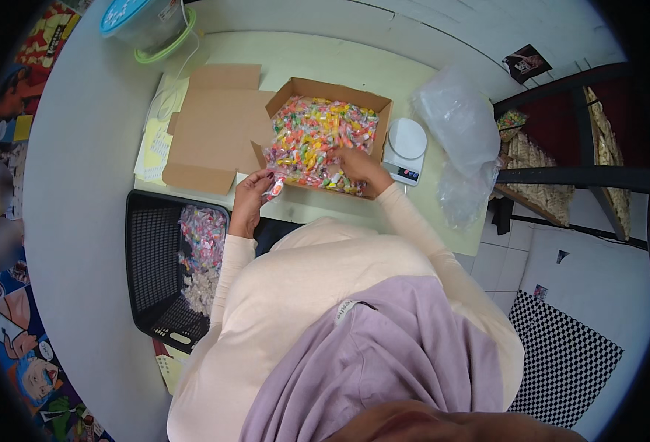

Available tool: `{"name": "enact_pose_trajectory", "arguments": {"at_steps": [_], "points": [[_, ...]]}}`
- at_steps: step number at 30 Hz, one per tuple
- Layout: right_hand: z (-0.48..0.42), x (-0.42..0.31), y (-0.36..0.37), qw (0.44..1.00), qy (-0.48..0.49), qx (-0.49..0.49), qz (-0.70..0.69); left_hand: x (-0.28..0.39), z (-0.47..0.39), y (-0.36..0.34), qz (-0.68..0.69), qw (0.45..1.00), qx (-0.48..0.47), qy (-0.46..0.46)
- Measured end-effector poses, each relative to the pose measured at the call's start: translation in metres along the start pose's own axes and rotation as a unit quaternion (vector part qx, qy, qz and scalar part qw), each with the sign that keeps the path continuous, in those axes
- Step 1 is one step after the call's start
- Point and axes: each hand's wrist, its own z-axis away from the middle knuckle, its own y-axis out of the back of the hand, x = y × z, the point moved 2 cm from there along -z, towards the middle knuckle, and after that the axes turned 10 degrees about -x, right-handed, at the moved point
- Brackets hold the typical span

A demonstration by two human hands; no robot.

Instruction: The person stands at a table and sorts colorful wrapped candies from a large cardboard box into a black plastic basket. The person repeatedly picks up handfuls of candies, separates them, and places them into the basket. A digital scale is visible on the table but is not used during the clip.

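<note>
An open cardboard box (387, 119) full of wrapped candies (325, 138) in yellow, orange, green and pink stands on the pale table (325, 50). At its near left corner, my left hand (252, 198) pinches a small clear plastic bag (274, 189) with something orange and white in it. My right hand (357, 166) reaches into the right part of the box, its fingertips among the candies. Whether those fingers grip a candy is hidden. The box's flat cardboard lid (220, 127) lies folded out to the left.
A white digital scale (408, 141) sits right of the box, beside clear plastic bags (457, 116). A black plastic basket (151, 259) at left holds several small filled packets (203, 237). Lidded tubs (142, 27) stand back left; a dark rack (568, 175) with packed bags is at right.
</note>
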Motion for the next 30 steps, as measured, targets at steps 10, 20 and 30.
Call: {"name": "enact_pose_trajectory", "arguments": {"at_steps": [10,20,30], "points": [[0.012,-0.032,-0.002,0.988,0.074,-0.115,-0.069,-0.013,0.029,0.013,0.018,0.999,0.025,-0.019],[-0.005,-0.005,0.020,0.993,0.019,0.086,-0.082,-0.033,0.048,0.027,0.039,0.998,0.045,-0.022],[0.023,0.000,0.013,1.000,-0.022,-0.016,0.005,-0.031,0.050,0.053,0.077,0.988,0.115,-0.063]]}}
